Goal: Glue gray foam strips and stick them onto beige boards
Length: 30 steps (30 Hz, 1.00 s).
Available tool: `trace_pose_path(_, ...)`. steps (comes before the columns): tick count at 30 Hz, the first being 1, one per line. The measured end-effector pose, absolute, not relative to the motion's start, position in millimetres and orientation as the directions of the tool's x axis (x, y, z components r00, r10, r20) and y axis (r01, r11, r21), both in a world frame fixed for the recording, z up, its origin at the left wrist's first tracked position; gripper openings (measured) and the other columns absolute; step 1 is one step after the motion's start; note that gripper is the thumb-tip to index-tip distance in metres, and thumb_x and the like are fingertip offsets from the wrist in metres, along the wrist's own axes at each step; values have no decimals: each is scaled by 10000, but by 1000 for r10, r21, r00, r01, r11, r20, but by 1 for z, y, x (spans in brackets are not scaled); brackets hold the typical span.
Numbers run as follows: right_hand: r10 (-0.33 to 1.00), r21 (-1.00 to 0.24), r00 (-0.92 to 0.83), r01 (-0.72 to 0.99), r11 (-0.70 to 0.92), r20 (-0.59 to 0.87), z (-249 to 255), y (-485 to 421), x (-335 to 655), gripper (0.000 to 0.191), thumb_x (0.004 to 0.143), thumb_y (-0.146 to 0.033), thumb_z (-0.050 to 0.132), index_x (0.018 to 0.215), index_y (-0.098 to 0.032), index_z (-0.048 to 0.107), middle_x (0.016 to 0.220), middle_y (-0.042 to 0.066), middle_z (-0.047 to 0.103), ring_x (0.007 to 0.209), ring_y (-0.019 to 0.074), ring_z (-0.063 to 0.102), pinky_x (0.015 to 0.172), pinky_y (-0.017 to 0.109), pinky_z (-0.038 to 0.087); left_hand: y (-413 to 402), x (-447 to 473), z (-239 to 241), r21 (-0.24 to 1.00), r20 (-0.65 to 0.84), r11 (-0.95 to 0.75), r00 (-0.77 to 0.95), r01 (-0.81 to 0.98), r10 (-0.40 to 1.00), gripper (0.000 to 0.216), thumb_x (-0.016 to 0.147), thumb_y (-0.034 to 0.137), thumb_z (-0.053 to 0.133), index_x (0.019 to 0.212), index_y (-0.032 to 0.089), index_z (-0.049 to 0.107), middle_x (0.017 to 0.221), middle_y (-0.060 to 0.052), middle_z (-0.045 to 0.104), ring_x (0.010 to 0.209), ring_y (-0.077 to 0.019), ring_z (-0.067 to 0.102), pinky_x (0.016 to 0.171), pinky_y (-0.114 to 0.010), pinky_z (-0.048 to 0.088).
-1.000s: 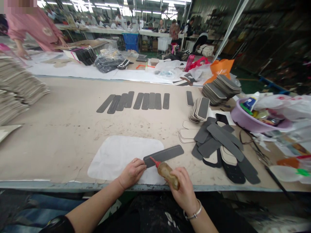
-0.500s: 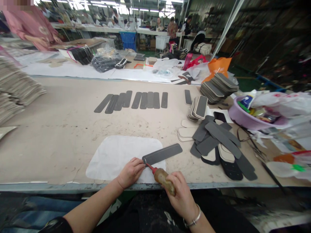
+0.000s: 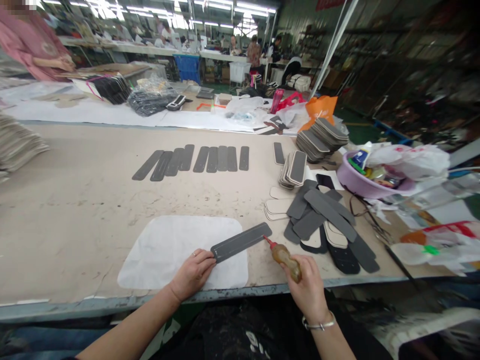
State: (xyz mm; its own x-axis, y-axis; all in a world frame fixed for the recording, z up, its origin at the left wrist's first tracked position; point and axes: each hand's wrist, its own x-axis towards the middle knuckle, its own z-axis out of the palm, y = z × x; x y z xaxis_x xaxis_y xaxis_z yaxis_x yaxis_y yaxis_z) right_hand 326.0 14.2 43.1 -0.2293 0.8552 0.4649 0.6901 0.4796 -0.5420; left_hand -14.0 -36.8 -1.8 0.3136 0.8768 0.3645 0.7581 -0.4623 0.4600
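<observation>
Fingers closed, my left hand (image 3: 195, 274) grips the near left end of a dark grey strip (image 3: 242, 242) with rounded corners. A thin pale line runs along the strip's lower edge. Beneath its left part lies a white sheet (image 3: 150, 255); the right end extends past it over the table. My right hand (image 3: 306, 284) is wrapped round a brownish squeeze bottle (image 3: 285, 261) with a red nozzle. The nozzle tip is at the strip's lower edge near its right end; I cannot tell whether it touches.
Several grey strips (image 3: 222, 158) lie in a row farther back. To the right are a loose pile of grey pieces (image 3: 330, 215), stacked pieces (image 3: 293, 169) and a purple basin (image 3: 356, 182). Stacked sheets (image 3: 18, 142) stand at left. A person in pink (image 3: 32, 45) is across the table.
My right hand has moved the bottle rightward, from the strip's left end to near its right end. A pale line now shows along the lower edge. The camera view has shifted slightly.
</observation>
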Motion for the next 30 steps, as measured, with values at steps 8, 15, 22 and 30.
trace_pose_path(8, 847, -671, -312, 517, 532, 431, 45, -2, 288, 211, 856, -154, 540, 1055, -215, 499, 957, 72, 491, 885, 221, 506, 744, 384, 489, -36, -14, -3, 480, 379, -466, 304, 743, 874, 168, 885, 161, 510, 1000, 175, 632, 956, -79, 624, 873, -165, 562, 811, -332, 504)
trace_pose_path(15, 846, -678, -397, 513, 527, 357, 44, -4, 275, 260, 829, -89, 510, 1051, -225, 517, 961, 72, 485, 887, 230, 495, 752, 397, 482, -34, -13, -2, 473, 391, -474, 305, 743, 868, 170, 878, 138, 512, 995, 179, 629, 946, -73, 615, 860, -163, 552, 798, -327, 498)
trace_pose_path(22, 859, -585, -222, 651, 483, 462, 38, 25, 321, 226, 847, -208, 566, 1067, -216, 517, 964, 78, 505, 909, 247, 510, 792, 431, 475, -33, -12, -2, 470, 386, -498, 338, 728, 858, 161, 877, 119, 504, 984, 169, 613, 950, -71, 600, 867, -161, 537, 800, -316, 490)
trace_pose_path(30, 853, -558, -162, 692, 457, 497, 41, 46, 327, 207, 857, -287, 581, 1040, -213, 518, 953, 73, 530, 903, 243, 516, 786, 417, 472, -31, -10, -1, 447, 372, -504, 359, 739, 856, 153, 888, 112, 475, 968, 158, 597, 938, -70, 594, 868, -161, 534, 800, -306, 491)
